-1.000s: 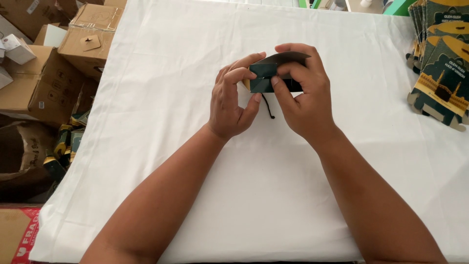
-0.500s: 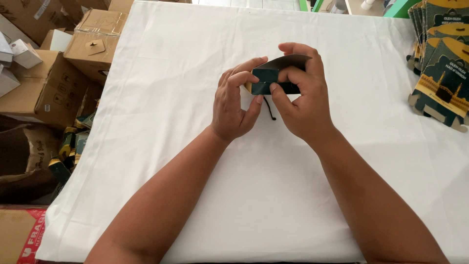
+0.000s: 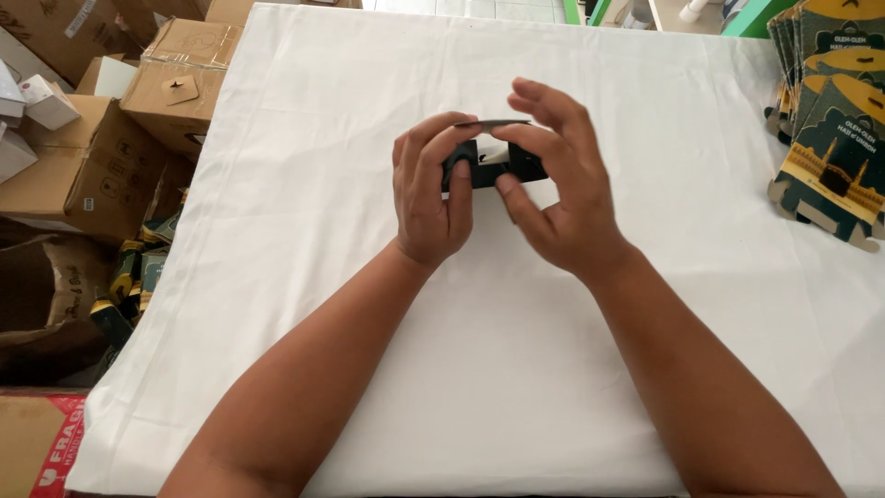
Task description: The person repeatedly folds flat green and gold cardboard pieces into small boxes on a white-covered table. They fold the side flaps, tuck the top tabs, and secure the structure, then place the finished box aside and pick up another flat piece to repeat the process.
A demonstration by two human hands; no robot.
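Observation:
A small dark folded card box (image 3: 490, 159) is held between both hands over the middle of a table covered in a white cloth (image 3: 304, 184). My left hand (image 3: 431, 189) grips its left end with thumb and fingers. My right hand (image 3: 558, 184) pinches the right end, with its fingers over the thin top flap. The box looks opened up, and white cloth shows through its middle. Most of the box is hidden behind my fingers.
A stack of flat dark green and gold printed card blanks (image 3: 830, 120) lies at the table's right edge. Brown cardboard boxes (image 3: 88, 157) crowd the floor to the left, with small green packs (image 3: 129, 277) beside them. A red-printed carton (image 3: 41, 443) sits bottom left.
The box has been opened up from a flatter shape, its top flap now raised. Both hands shifted slightly on it, and the dangling dark string seen earlier is out of sight.

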